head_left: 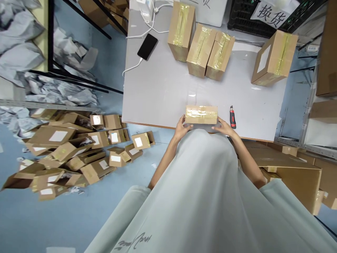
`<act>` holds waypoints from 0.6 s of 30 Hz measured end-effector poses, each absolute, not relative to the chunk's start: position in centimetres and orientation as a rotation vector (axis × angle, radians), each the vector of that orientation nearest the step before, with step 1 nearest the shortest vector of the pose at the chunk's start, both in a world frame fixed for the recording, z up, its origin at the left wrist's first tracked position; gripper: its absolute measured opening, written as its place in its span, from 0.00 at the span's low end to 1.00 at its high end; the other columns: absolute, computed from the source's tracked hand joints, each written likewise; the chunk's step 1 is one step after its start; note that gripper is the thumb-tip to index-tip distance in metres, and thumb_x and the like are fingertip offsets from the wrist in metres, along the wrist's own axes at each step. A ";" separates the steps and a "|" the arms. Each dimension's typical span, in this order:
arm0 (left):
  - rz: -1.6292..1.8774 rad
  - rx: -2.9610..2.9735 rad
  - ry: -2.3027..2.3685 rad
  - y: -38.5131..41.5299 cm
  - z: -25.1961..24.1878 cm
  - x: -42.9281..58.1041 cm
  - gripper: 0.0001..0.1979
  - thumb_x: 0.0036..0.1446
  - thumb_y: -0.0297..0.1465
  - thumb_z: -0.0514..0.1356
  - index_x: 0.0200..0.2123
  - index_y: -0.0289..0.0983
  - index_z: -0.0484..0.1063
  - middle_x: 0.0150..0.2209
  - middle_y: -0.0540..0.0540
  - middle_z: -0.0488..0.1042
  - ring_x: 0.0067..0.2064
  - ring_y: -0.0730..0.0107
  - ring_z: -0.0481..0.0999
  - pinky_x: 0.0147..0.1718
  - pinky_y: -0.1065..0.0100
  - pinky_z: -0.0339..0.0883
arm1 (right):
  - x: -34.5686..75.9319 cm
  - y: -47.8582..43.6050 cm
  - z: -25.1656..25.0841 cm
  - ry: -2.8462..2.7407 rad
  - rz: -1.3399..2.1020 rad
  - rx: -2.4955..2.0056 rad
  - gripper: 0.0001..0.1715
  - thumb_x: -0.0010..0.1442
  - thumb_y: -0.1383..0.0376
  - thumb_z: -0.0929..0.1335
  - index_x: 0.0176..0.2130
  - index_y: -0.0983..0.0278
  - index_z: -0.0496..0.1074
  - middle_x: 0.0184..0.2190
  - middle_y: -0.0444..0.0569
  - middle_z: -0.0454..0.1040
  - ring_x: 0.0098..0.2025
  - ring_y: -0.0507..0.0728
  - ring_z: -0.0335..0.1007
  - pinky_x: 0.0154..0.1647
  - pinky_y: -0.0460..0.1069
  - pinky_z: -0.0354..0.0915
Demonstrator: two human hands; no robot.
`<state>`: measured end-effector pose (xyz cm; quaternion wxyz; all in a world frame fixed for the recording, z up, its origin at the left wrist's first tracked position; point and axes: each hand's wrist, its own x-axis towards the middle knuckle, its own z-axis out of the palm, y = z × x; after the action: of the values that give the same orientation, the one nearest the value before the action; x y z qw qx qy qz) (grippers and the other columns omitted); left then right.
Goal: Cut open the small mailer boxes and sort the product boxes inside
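Brown cardboard, banded along the top with shiny clear-yellow tape, makes up the small box [201,115] at the near edge of the table [158,95], right in front of your body. It lies long side towards you, probably so that each hand can meet one short end. Your left hand [182,128] grips the left end, its fingers half open and curved at the box's side, the thumb stretched inward along the near face. Your right hand [224,127] mirrors it at the right end, fingers likewise part-spread, thumb pointing in. This two-ended hold seems meant to keep the box steady and level; whether its underside rests on the table, you cannot tell from above.

Just right of your right hand and apart from it lies a red-and-black utility knife [232,117], likely left there for easy reach. Three taped boxes [202,49] stand grouped on the far side, and a labelled box [275,58] stands at the far right, which leaves working room before you. Far left, a phone [147,46] lies plugged into a white cable [133,69].
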<state>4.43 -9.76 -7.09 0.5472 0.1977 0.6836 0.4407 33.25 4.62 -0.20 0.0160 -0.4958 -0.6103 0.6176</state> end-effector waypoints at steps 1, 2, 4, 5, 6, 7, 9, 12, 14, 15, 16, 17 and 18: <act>1.053 0.474 1.647 -9.8 -7.2 4.4 0.51 0.50 0.30 0.76 0.76 0.36 0.66 0.72 0.31 0.74 0.77 0.43 0.70 0.74 0.45 0.69 | 33.1 4.4 0.1 -1.912 1.911 -1.505 0.57 0.57 0.43 0.82 0.77 0.56 0.71 0.76 0.54 0.72 0.78 0.74 0.66 0.79 0.71 0.63; 1.070 0.481 1.675 -9.8 -7.2 4.3 0.51 0.51 0.30 0.76 0.77 0.36 0.64 0.70 0.31 0.76 0.76 0.44 0.72 0.74 0.45 0.69 | 32.8 4.3 0.4 -1.911 1.897 -1.470 0.54 0.59 0.42 0.81 0.76 0.55 0.71 0.75 0.54 0.74 0.78 0.73 0.66 0.80 0.70 0.61; 1.115 0.507 1.712 -9.8 -7.2 3.7 0.47 0.56 0.33 0.75 0.77 0.36 0.65 0.66 0.33 0.79 0.72 0.48 0.76 0.74 0.47 0.69 | 32.3 4.1 0.9 -1.861 1.869 -1.429 0.50 0.64 0.39 0.77 0.75 0.56 0.72 0.72 0.53 0.77 0.76 0.71 0.69 0.80 0.69 0.61; 1.135 0.523 1.724 -9.8 -7.2 3.4 0.43 0.60 0.36 0.74 0.75 0.36 0.67 0.64 0.34 0.81 0.70 0.50 0.78 0.73 0.48 0.70 | 32.1 4.2 1.1 -1.830 1.847 -1.429 0.48 0.67 0.38 0.75 0.75 0.57 0.73 0.70 0.54 0.79 0.75 0.70 0.71 0.80 0.67 0.63; 1.149 0.540 1.736 -9.6 -7.1 3.0 0.38 0.63 0.38 0.72 0.73 0.36 0.70 0.62 0.34 0.82 0.68 0.51 0.80 0.72 0.49 0.72 | 31.9 4.3 1.2 -1.807 1.810 -1.448 0.46 0.69 0.37 0.72 0.74 0.59 0.74 0.69 0.55 0.80 0.73 0.69 0.74 0.78 0.66 0.65; 1.156 0.559 1.744 -9.4 -7.1 2.7 0.34 0.65 0.40 0.71 0.71 0.36 0.73 0.61 0.34 0.83 0.66 0.51 0.82 0.71 0.49 0.73 | 31.8 4.5 1.1 -1.796 1.760 -1.483 0.45 0.72 0.37 0.70 0.73 0.60 0.75 0.67 0.56 0.82 0.70 0.69 0.77 0.77 0.65 0.68; 1.154 0.601 1.751 -8.8 -7.0 2.1 0.28 0.68 0.41 0.69 0.67 0.35 0.77 0.60 0.33 0.83 0.63 0.50 0.84 0.69 0.48 0.75 | 31.8 5.1 0.6 -1.819 1.633 -1.592 0.42 0.74 0.38 0.67 0.72 0.61 0.76 0.63 0.57 0.85 0.64 0.69 0.82 0.73 0.64 0.72; 1.123 0.620 1.751 -7.6 -7.3 1.8 0.24 0.68 0.38 0.68 0.63 0.35 0.81 0.62 0.33 0.83 0.62 0.49 0.85 0.68 0.46 0.76 | 31.7 5.9 -0.6 -1.911 1.510 -1.758 0.38 0.77 0.42 0.65 0.70 0.62 0.77 0.58 0.57 0.87 0.58 0.70 0.86 0.68 0.65 0.75; 1.077 0.587 1.747 -7.1 -7.6 2.0 0.22 0.67 0.35 0.68 0.62 0.34 0.81 0.62 0.33 0.83 0.61 0.49 0.85 0.68 0.45 0.76 | 31.6 6.3 -1.4 -1.978 1.495 -1.823 0.35 0.77 0.44 0.65 0.68 0.62 0.79 0.57 0.59 0.88 0.59 0.71 0.85 0.68 0.66 0.75; 1.050 0.568 1.743 -7.0 -7.8 2.1 0.22 0.66 0.34 0.67 0.61 0.34 0.81 0.63 0.33 0.83 0.60 0.49 0.85 0.68 0.45 0.76 | 31.6 6.4 -1.7 -2.010 1.496 -1.842 0.34 0.77 0.45 0.65 0.67 0.62 0.80 0.57 0.59 0.88 0.60 0.72 0.85 0.68 0.66 0.75; 1.026 0.553 1.737 -7.0 -8.0 2.3 0.23 0.65 0.34 0.67 0.62 0.34 0.81 0.63 0.33 0.83 0.60 0.49 0.85 0.68 0.45 0.76 | 31.6 6.5 -2.0 -2.037 1.500 -1.853 0.33 0.77 0.45 0.66 0.66 0.62 0.81 0.58 0.60 0.87 0.61 0.72 0.84 0.68 0.65 0.74; 1.010 0.544 1.731 -7.1 -8.1 2.5 0.23 0.65 0.33 0.67 0.62 0.34 0.81 0.64 0.33 0.83 0.60 0.49 0.85 0.68 0.44 0.76 | 31.6 6.5 -2.3 -2.060 1.505 -1.857 0.32 0.77 0.46 0.66 0.66 0.62 0.81 0.59 0.60 0.87 0.62 0.72 0.83 0.68 0.65 0.74; 1.004 0.539 1.728 -7.3 -8.3 2.7 0.23 0.65 0.34 0.67 0.62 0.34 0.81 0.65 0.33 0.82 0.60 0.49 0.85 0.69 0.44 0.75 | 31.6 6.5 -2.5 -2.077 1.517 -1.853 0.32 0.77 0.46 0.66 0.65 0.61 0.81 0.59 0.59 0.87 0.63 0.72 0.83 0.68 0.64 0.74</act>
<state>2.65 -7.27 -8.30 0.5104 0.2237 0.7179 0.4172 31.62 6.47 -2.49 -0.0141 -0.5845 -0.6551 0.4786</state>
